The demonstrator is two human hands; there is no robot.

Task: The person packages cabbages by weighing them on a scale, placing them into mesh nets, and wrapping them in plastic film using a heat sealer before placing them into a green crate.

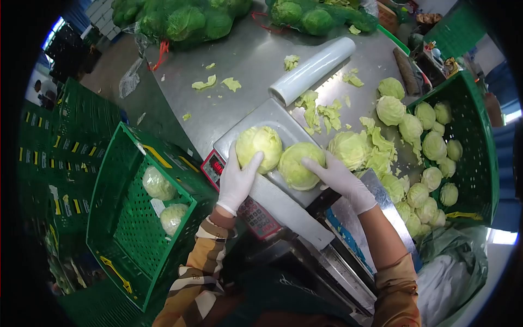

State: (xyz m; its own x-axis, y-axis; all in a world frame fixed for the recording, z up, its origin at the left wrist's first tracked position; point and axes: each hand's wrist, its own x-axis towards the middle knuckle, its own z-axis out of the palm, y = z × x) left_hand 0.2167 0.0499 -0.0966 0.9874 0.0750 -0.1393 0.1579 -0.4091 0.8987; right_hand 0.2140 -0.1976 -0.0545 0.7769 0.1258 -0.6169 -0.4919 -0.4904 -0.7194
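Two pale green cabbages rest side by side on the metal pan of a scale (243,126). My left hand (239,177), in a white glove, grips the left cabbage (259,146) from its lower left side. Around the right side of the other cabbage (297,168) curves my gloved right hand (340,180), its fingers partly hidden behind the cabbage. Red digits glow on the scale's display (214,166), too small to read surely. A loose leafy cabbage (348,150) lies just beyond my right hand.
A plastic film roll (313,71) and torn leaves (329,115) lie on the metal table (180,90). The left green crate (117,218) holds two wrapped cabbages (158,182). Several cabbages fill and surround the right crate (482,147). Netted cabbages (185,23) sit at the back.
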